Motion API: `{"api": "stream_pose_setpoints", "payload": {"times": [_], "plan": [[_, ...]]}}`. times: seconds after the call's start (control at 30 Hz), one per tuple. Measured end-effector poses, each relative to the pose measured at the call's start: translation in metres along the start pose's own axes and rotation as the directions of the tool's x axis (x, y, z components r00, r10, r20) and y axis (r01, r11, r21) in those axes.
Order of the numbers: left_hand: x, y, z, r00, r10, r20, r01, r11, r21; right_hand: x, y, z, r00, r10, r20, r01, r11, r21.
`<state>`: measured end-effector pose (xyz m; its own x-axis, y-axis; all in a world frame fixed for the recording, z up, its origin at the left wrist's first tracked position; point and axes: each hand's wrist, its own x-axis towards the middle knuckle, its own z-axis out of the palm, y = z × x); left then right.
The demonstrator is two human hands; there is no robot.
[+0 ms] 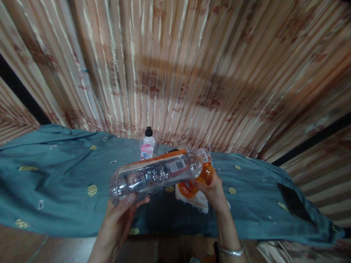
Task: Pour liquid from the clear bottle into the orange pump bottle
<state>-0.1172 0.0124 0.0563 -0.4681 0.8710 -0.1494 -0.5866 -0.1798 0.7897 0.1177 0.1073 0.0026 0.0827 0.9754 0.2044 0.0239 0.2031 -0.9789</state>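
A large clear plastic bottle (153, 173) with an orange-edged label and a barcode lies tilted across the middle, its neck to the right. My left hand (120, 215) grips it near its base. The clear bottle's neck meets the mouth of a smaller bottle with orange liquid (205, 174). Around this orange bottle my right hand (211, 191) is closed. Whether liquid passes between the two mouths cannot be made out. Under the orange bottle, a white cloth (199, 203) with a frayed edge lies on the table.
A bottle with a black cap and pink label (147, 148) stands behind the clear bottle. The table has a teal patterned cloth (68, 182). A dark flat phone-like object (295, 204) lies at the right. A pleated patterned curtain (170, 73) hangs close behind.
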Motion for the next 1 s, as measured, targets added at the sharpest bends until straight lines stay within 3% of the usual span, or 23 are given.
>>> {"api": "stream_pose_setpoints", "payload": {"times": [0.3, 1.0], "plan": [[0.0001, 0.0006, -0.0005, 1.000, -0.008, -0.001, 0.008, 1.000, -0.003, 0.0003, 0.0036, -0.0020, 0.999, -0.034, -0.010, 0.034, 0.998, -0.055], [0.0002, -0.0012, -0.0057, 0.999, -0.031, -0.012, 0.031, 0.999, 0.019, 0.0008, -0.0002, -0.0013, 1.000, -0.003, -0.001, 0.003, 1.000, -0.016]]}}
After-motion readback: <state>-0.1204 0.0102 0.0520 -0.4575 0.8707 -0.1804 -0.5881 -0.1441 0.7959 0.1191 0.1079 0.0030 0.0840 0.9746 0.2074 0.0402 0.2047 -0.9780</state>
